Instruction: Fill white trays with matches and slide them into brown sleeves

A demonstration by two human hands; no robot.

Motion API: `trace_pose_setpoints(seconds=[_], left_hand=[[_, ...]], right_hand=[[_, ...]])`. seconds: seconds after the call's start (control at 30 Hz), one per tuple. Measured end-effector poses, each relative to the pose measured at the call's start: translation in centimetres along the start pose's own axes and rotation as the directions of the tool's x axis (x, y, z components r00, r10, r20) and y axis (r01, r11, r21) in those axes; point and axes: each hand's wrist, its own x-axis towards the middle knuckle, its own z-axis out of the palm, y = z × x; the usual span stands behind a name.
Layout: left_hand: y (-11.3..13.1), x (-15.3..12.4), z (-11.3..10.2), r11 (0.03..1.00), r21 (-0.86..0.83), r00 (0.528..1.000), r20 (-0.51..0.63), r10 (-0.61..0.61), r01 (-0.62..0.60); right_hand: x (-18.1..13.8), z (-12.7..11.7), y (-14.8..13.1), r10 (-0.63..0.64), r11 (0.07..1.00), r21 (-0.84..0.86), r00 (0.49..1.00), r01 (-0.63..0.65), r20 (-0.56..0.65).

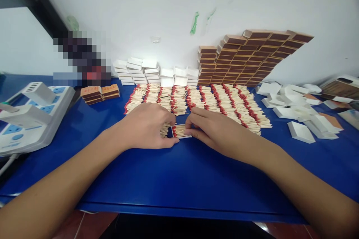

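My left hand [148, 125] and my right hand [213, 129] meet at a small white matchbox tray [181, 131] on the blue table [174, 179]. The tray holds red-tipped matches. Fingers of both hands close on its ends, the left from the left side, the right from the right. A few loose matches lie under my left fingertips. Just behind the hands, rows of red-tipped matches [202, 101] spread across the table.
White inner trays [153, 71] are stacked by the wall, brown matchbox sleeves [252, 59] are piled at the back right. More white trays [300, 114] lie scattered at right. Finished boxes [99, 93] and a white power strip [30, 114] sit at left.
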Motion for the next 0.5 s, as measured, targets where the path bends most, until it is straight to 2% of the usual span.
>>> trace_pose_setpoints(seconds=[0.13, 0.5], left_hand=[[-0.02, 0.00, 0.04, 1.000, -0.005, 1.000, 0.000, 0.005, -0.005], [0.05, 0.03, -0.02, 1.000, -0.003, 1.000, 0.009, 0.007, -0.007]], right_hand=[[0.29, 0.34, 0.17, 0.005, 1.000, 0.020, 0.999, -0.004, -0.039], [0.03, 0.16, 0.32, 0.033, 0.999, 0.031, 0.999, -0.033, -0.006]])
